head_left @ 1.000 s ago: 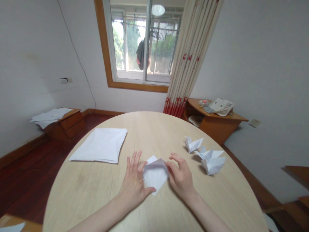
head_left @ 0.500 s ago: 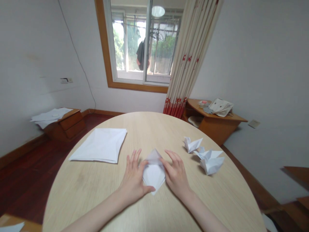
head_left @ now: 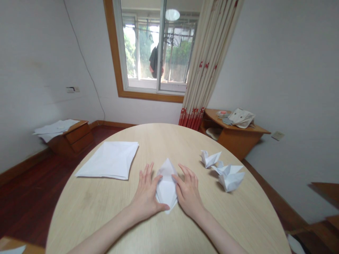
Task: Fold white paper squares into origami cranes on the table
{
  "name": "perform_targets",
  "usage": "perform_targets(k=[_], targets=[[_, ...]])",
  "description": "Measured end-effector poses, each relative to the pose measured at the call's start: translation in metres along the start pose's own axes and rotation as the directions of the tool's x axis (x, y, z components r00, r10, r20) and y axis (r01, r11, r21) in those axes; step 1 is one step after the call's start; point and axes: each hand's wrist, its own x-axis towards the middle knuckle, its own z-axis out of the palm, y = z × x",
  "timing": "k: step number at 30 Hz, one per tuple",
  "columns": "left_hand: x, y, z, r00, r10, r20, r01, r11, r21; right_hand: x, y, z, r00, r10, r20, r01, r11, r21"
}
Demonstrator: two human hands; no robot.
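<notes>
A white sheet of paper folded into a kite-like shape (head_left: pixel 167 190) lies on the round wooden table, its pointed upper flap raised toward the window. My left hand (head_left: pixel 148 190) grips its left side, with the index finger at the crease and the thumb pressed near the bottom tip; the other fingers fan out over the table. On the opposite side, my right hand (head_left: pixel 189 190) pinches the right edge by the crease, its remaining fingers stretched forward. The undersides of the paper's layers are hidden.
Several folded paper birds (head_left: pixel 230 178) stand at the right of the table (head_left: pixel 106 218). A stack of white paper (head_left: pixel 111 160) lies at the left. Beyond the table are a corner cabinet (head_left: pixel 235 137) with a cloth bag, a curtain (head_left: pixel 205 70) and a low drawer unit (head_left: pixel 79 135).
The upper flap of the folded paper has opened further up and away, its tip now taller and narrower. My right hand has shifted slightly left, drawing the paper's side inward.
</notes>
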Motion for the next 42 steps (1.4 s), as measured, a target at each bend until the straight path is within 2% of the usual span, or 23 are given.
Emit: perform_targets(k=[7, 10, 20, 31, 37, 42], targets=[[0.004, 0.001, -0.011, 0.993, 0.045, 0.109, -0.047, 0.999, 0.015, -0.001, -0.004, -0.001, 0.985, 0.014, 0.173, -0.012, 1.0, -0.013], [0.005, 0.002, -0.016, 0.99, 0.063, 0.127, -0.07, 0.997, 0.046, -0.002, -0.006, -0.001, 0.979, 0.013, 0.205, -0.008, 1.0, -0.026], [0.001, 0.005, -0.018, 0.99, 0.138, 0.042, -0.142, 0.982, 0.122, 0.002, -0.012, -0.008, 0.983, 0.004, 0.186, 0.007, 0.998, -0.059], [-0.003, 0.011, -0.017, 0.994, 0.109, 0.001, -0.106, 0.965, 0.239, 0.002, -0.011, -0.012, 0.991, 0.034, 0.13, -0.026, 0.998, -0.057], [-0.004, 0.009, -0.013, 0.995, 0.095, -0.023, -0.089, 0.975, 0.205, 0.001, -0.009, -0.014, 0.997, 0.054, 0.062, -0.049, 0.996, -0.071], [-0.005, 0.01, -0.013, 0.997, 0.077, -0.022, -0.072, 0.983, 0.172, 0.0, -0.01, -0.013, 0.996, 0.068, 0.052, -0.063, 0.993, -0.095]])
